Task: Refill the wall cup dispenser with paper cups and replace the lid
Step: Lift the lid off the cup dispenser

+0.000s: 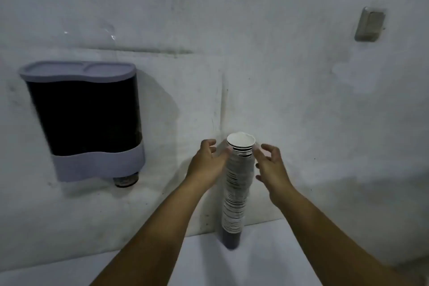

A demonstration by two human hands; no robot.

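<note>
A tall stack of paper cups stands upright on a white surface against the wall, its white top rim open upward. My left hand is just left of the stack's top, fingers spread and close to or touching the cups. My right hand hovers just right of the top, fingers apart, not touching. The wall cup dispenser hangs at the left, dark-bodied with a grey base band. Its grey lid sits on top. A cup bottom pokes out of its lower right outlet.
A white counter surface runs along the foot of the stained white wall. A small grey wall fitting is mounted at the upper right.
</note>
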